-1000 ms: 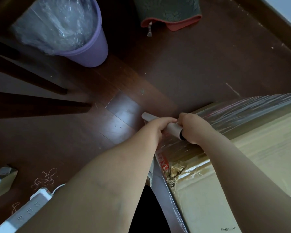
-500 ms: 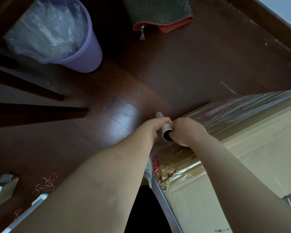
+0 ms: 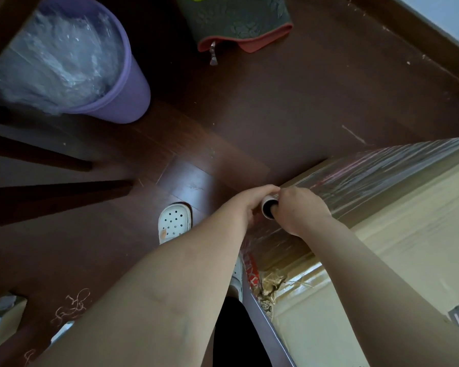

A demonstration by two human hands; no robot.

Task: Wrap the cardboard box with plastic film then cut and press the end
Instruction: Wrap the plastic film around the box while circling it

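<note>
Lower R: tan cardboard box, smooth top, crinkled glossy tape at near corner. At box's far L corner both forearms reach out and hands meet: left hand fingers curled round pale cardboard-tube film roll, right hand clamped on its open end. From there, wrinkled clear plastic film lies stretched along box's far side. Beyond: white perforated clog, dark wood floor, purple plastic bin stuffed w/ crumpled film.

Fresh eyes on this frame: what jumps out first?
Mid-frame, the left hand and right hand hold the film roll at the corner of the cardboard box, which fills the lower right. Shiny film stretches along the box's side. A purple bin stuffed with crumpled plastic stands upper left.
</note>
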